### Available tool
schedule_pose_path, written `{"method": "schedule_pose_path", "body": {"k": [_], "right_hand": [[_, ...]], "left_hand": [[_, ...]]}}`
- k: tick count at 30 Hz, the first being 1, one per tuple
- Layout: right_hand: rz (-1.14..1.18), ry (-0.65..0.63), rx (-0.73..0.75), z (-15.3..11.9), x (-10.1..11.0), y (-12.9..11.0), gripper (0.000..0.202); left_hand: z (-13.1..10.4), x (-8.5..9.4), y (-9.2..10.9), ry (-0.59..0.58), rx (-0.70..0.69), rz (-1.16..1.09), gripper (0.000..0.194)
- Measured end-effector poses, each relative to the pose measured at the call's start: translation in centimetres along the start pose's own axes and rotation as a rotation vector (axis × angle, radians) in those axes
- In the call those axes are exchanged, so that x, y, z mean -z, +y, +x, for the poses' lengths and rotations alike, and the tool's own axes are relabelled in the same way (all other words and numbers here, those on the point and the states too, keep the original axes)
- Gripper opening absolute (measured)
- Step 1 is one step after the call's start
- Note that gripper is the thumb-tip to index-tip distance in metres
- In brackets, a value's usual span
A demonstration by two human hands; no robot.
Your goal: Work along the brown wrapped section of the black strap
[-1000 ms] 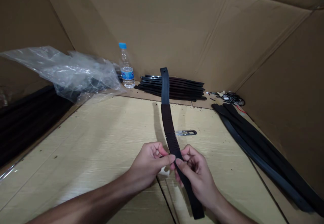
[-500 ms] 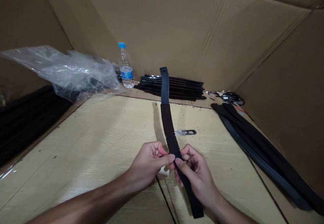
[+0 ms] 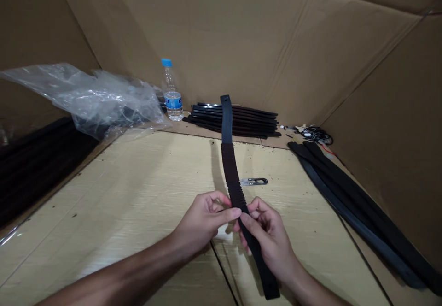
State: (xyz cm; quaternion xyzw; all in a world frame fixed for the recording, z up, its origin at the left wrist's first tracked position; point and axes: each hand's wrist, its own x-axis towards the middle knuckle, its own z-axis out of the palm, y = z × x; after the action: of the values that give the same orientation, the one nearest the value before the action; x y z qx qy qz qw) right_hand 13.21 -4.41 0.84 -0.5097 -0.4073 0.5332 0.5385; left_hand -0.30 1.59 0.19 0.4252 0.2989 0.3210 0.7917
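A long black strap (image 3: 227,124) stretches away from me, with a small hole at its far end. Its middle is covered by a dark, ribbed wrapping (image 3: 230,165), and the ribs look looser close to my fingers. From the left, my left hand (image 3: 207,216) pinches the strap at the near end of the ribs, thumb on top. My right hand (image 3: 271,234) is closed around the strap just below, its thumb tip almost meeting the left one. The fingers underneath are partly hidden. Small thread snips (image 3: 254,181) lie on the table to the right of the strap.
Several black strips (image 3: 255,121) are piled against the cardboard wall, beside a water bottle (image 3: 173,103). Clear plastic (image 3: 113,98) covers part of the dark strips (image 3: 41,158) at left. More black straps (image 3: 359,214) lie along the right edge, near tangled cords (image 3: 317,134).
The strap's far end has shifted slightly right and toward me. Both hands keep their grip, with the left thumb moved a little to the right.
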Motion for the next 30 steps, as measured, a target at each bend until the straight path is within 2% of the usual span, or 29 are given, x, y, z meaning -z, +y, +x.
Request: {"method": "schedule_pose_path", "body": {"k": [7,13,17,20,22,26,30], "right_hand": [[-0.034,0.002,-0.021,0.1,0.2,0.6,0.037],[-0.049,-0.078,0.041,0.2,0.6,0.1,0.029],[-0.025,-0.144,-0.089,0.4,0.9,-0.6,0.031],[0.036,-0.174,-0.204,0.6,0.9,-0.8,0.036],[0.038,-0.165,-0.236,0.6,0.9,-0.8,0.038],[-0.010,-0.115,-0.194,0.8,0.7,-0.7,0.041],[-0.087,-0.083,-0.182,0.8,0.6,-0.7,0.042]], "left_hand": [[-0.3,0.0,0.7,-0.008,0.041,0.169,0.034],[-0.4,-0.2,0.6,-0.104,0.017,0.060,0.030],[-0.5,-0.2,0.5,-0.045,-0.015,0.120,0.031],[-0.5,-0.2,0.4,-0.062,-0.016,0.115,0.031],[-0.5,-0.3,0.3,-0.086,-0.021,0.115,0.029],[-0.6,-0.6,0.2,-0.104,-0.041,0.105,0.027],[-0.5,-0.6,0.2,-0.048,-0.042,0.090,0.026]]}}
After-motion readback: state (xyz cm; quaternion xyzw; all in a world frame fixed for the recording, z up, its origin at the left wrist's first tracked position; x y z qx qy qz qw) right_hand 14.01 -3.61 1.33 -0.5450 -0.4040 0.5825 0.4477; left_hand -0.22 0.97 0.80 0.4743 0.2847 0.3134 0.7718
